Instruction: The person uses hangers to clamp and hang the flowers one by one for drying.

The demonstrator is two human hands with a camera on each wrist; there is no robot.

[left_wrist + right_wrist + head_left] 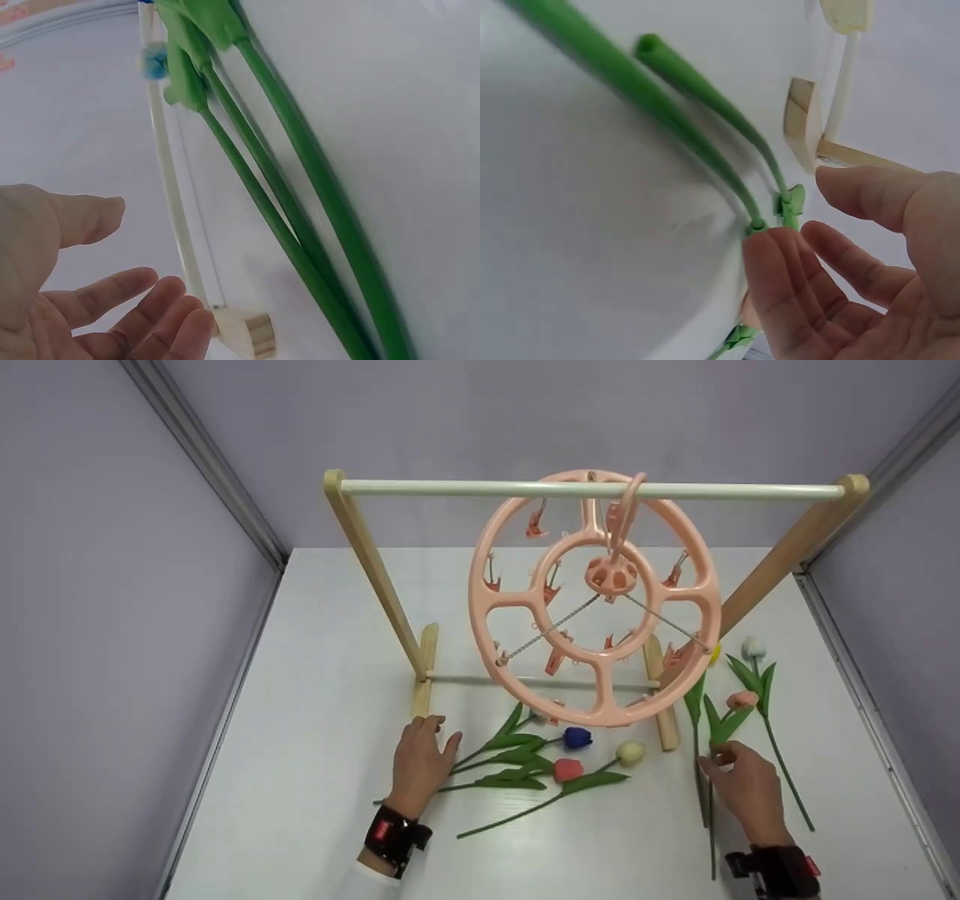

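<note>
My left hand (421, 757) lies flat and open on the white table (315, 645), beside the rack's left wooden foot (424, 671). Just to its right run the green stems (300, 225) of a blue tulip (577, 737), a red tulip (568, 769) and a cream tulip (630, 751). In the left wrist view its fingers (150, 311) are spread and hold nothing. My right hand (739, 780) is open too. Its fingertips (776, 270) touch a green stem (697, 146) of the pink tulip (742, 700), with the thumb (877, 195) held apart.
A wooden rack with a white top bar (592, 490) stands mid-table, and a peach round clip hanger (596, 600) hangs from it. A white tulip (752, 648) lies at the right, a yellow one (715, 652) partly behind the hanger. Grey walls enclose the table.
</note>
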